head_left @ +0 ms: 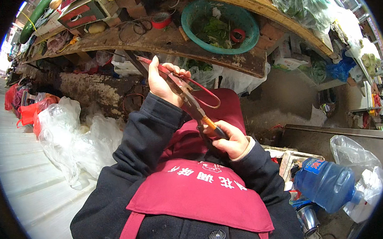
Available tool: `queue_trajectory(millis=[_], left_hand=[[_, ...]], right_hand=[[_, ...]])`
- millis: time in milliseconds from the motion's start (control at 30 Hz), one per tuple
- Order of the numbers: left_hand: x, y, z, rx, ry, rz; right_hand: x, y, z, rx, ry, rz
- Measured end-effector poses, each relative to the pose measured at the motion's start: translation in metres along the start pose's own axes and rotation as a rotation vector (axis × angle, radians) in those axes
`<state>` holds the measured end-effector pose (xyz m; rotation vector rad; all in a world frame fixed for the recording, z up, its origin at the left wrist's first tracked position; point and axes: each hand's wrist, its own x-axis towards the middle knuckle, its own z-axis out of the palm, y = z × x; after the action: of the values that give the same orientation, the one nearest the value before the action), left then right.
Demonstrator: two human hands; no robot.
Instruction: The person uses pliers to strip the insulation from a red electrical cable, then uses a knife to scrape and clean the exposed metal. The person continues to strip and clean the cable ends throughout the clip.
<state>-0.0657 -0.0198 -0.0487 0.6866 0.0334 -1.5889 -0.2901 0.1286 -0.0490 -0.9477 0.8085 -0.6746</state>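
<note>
My left hand is closed around the upper part of a long dark metal tool, together with a red loop that hangs out to the right. My right hand grips the tool's orange-and-black handle lower down, near my stomach. The tool slants from upper left to lower right above my maroon apron; its exact kind is unclear. Part of its shaft is hidden by my fingers.
Ahead, a worn wooden bench holds a teal basin with leafy scraps, red tape and wires. White plastic bags lie at left. A blue water jug lies at lower right among clutter.
</note>
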Motion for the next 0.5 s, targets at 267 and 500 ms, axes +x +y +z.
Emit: queue_trajectory(millis=[267,500], left_hand=[[-0.007,-0.002,0.006,-0.032,-0.065,-0.004],[-0.015,0.0,0.011,0.05,-0.105,0.072]], right_hand=[[0.013,0.005,-0.012,0.293,-0.09,0.086],[0.018,0.013,-0.001,0.324,-0.03,0.109]])
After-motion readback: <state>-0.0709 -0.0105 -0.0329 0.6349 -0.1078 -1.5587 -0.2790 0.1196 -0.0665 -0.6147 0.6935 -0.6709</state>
